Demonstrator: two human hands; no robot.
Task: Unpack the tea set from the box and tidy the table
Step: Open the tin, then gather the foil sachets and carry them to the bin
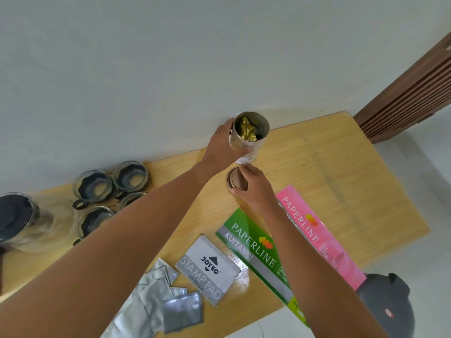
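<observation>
**Lid to tin, with the table half sorted**

The left hand (220, 142) was wrapped round the open tea tin (249, 136), fingers curled about its side and holding it upright near the wall edge of the table (341, 167). Gold foil (247, 130) showed inside the mouth. Just below those fingers, the right hand (253, 189) pinched the round lid (234, 179) between thumb and fingertips, the lid low over the wood, whether touching it I could not tell.

To my eye the step was closing the tin. It would go best if the left hand kept the tin steady and plumb while the right brought the lid level over the mouth and pressed it evenly, with the foil tucked below the rim so nothing caught.

Counted outward from the hands: one tin and one lid. Left of the left wrist stood four glass cups (94, 186) with dark holders, one partly hidden by the forearm, and one glass pot (18, 220) beyond them. Below the right hand lay two Paperline pads (251, 245), green and pink, one stamp pad box (207, 269), and a heap of silver sachets (170, 308), too overlapped to count exactly. A dark object (388, 306) sat off the table's near corner.
</observation>
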